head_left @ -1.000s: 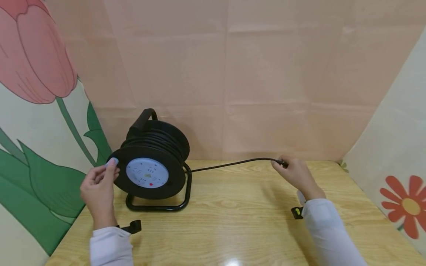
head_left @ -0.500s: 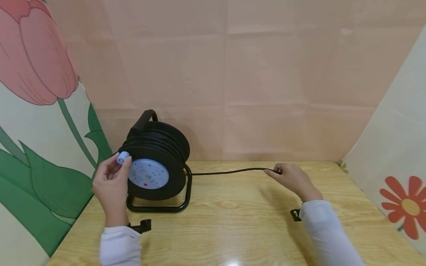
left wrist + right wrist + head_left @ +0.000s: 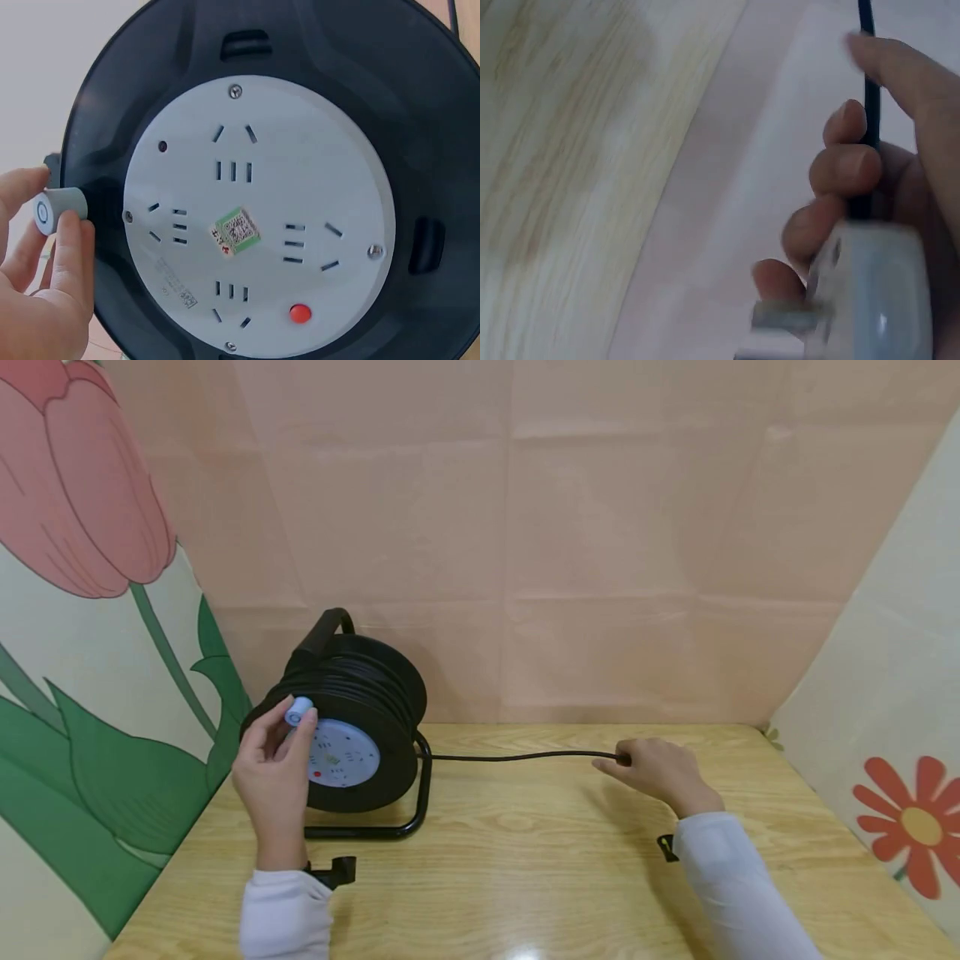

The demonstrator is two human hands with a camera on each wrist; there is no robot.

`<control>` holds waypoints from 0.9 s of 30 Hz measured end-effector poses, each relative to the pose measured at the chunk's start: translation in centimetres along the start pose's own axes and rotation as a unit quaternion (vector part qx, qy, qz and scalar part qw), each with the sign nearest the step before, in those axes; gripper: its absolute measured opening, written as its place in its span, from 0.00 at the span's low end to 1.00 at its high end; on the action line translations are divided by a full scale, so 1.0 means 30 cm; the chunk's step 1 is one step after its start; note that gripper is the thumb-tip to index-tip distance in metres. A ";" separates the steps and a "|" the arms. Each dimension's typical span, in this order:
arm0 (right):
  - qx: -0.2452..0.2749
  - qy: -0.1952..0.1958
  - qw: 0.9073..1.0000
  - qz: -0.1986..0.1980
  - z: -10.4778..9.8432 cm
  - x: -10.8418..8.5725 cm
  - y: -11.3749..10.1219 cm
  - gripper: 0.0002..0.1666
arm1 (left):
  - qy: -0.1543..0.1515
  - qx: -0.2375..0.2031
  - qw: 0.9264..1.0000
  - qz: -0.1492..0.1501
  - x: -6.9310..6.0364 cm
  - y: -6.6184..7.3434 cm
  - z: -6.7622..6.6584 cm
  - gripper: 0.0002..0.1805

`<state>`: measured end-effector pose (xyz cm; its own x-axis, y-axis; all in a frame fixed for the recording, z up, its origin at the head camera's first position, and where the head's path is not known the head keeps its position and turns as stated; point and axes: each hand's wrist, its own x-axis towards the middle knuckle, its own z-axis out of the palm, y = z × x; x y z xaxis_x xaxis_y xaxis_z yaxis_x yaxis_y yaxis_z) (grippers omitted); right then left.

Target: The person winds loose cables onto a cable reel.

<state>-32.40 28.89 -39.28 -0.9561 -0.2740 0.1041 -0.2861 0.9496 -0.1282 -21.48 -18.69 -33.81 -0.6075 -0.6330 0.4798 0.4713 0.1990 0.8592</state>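
A black cable reel [image 3: 360, 681] with a pale socket panel [image 3: 232, 187] stands on its tubular frame at the left of the table. My left hand [image 3: 273, 768] pinches the small pale-blue crank knob [image 3: 298, 710] near the reel's rim, between thumb and fingers. From the reel's right side a black cable [image 3: 517, 758] runs nearly level to my right hand [image 3: 663, 772]. That hand's fingers curl round the cable close to its end. In the right wrist view, a blurred white plug [image 3: 885, 292] with metal prongs sits below the curled fingers.
The wood-grain table [image 3: 525, 860] meets a pinkish sheet [image 3: 600, 527] behind the reel. Floral panels stand on both sides. The reel's black carrying handle [image 3: 322, 631] rises above its wound cable. Black camera mounts stick out beside both wrists.
My left hand and the knob have moved right, and the socket panel has turned clockwise. My right hand has come down and slightly left; the cable is now flatter.
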 end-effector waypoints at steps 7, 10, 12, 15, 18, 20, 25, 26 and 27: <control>-0.029 -0.042 0.998 -0.040 -0.011 -0.009 0.006 0.08 | -0.017 0.016 0.999 0.048 -0.007 -0.004 0.007 0.18; -0.012 -0.033 0.998 -0.056 -0.009 -0.010 0.024 0.11 | -0.027 0.024 0.997 0.063 -0.010 -0.001 0.008 0.17; 0.008 -0.003 0.998 -0.066 -0.008 -0.010 0.036 0.12 | -0.033 0.024 0.997 0.065 -0.013 0.003 0.008 0.16; 0.034 0.060 0.994 -0.079 -0.004 -0.006 0.052 0.11 | -0.043 0.025 0.997 0.065 -0.013 0.006 0.013 0.17; 0.056 0.110 0.988 -0.094 0.004 -0.001 0.061 0.08 | -0.054 0.032 0.996 0.069 -0.015 0.006 0.018 0.17; 0.076 0.129 0.984 -0.100 0.012 0.003 0.065 0.08 | -0.062 0.039 0.995 0.070 -0.018 0.005 0.022 0.17; 0.123 0.155 0.975 -0.103 0.025 0.011 0.062 0.09 | -0.080 0.038 0.993 0.075 -0.024 -0.002 0.030 0.16; 0.129 0.161 0.973 -0.100 0.026 0.012 0.060 0.09 | -0.082 0.039 0.993 0.078 -0.023 -0.005 0.032 0.16; 0.136 0.167 0.972 -0.096 0.027 0.013 0.058 0.09 | -0.083 0.042 0.992 0.083 -0.023 -0.007 0.034 0.16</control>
<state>-33.33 30.31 -40.26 -0.8221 -0.3345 0.4607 -0.5071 0.7982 -0.3252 -21.81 -17.53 -34.14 -0.6270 -0.4555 0.6320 0.5228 0.3554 0.7749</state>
